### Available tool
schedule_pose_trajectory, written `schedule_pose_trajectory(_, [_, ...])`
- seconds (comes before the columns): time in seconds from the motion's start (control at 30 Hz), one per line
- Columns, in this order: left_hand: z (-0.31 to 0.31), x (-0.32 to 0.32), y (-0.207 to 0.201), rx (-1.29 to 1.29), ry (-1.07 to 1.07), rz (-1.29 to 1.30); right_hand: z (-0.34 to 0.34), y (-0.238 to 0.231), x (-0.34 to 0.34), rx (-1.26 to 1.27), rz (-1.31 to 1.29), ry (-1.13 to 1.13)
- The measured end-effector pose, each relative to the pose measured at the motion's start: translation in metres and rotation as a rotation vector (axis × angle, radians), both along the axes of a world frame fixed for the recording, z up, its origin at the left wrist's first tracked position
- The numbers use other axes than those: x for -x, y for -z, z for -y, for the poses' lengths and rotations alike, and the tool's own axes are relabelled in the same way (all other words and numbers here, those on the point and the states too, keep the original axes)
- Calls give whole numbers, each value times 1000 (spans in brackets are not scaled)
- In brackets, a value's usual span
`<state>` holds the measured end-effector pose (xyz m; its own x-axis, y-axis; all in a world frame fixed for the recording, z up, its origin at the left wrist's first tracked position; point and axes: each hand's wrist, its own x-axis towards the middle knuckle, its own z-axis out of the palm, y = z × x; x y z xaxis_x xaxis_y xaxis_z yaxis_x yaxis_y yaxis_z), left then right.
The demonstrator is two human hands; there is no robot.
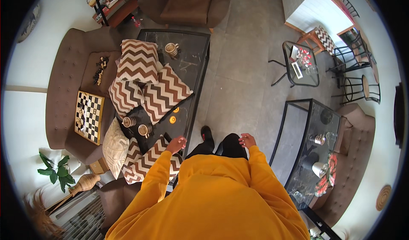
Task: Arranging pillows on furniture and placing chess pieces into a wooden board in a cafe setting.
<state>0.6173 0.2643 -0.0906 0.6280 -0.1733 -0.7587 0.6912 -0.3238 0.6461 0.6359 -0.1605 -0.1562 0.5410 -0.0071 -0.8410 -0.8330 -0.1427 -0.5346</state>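
My left hand [176,145] hangs at the edge of the black marble-patterned table [187,48], next to a zigzag cushion [149,162]. Its fingers are loosely bent, and nothing shows in them. Out to my right, my right hand [246,141] is in the air over the floor, holding nothing, with its fingers slightly apart. More zigzag cushions [138,61] lie piled on the table's far part. Near the left hand stand a cup [145,130] and a striped cup [128,121]; beyond them are small yellow round pieces [172,119]. Another cup [171,49] stands farther back.
A brown sofa [64,87] along the left holds a chessboard [89,116] and loose chess pieces [100,72]. An armchair [185,6] is at the far end. To the right stand a glass-topped table [307,76] and a second black table [313,142] with a potted red plant [319,169].
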Motion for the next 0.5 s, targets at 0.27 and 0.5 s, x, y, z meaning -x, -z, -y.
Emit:
schedule_pose_trajectory(0.27, [40,-162,-7,-50,-117,203,13,13,-184,-5,-46,-233])
schedule_pose_trajectory(0.5, [90,-237,5,-90,-337,-70,67,15,-417,-34,63,-310])
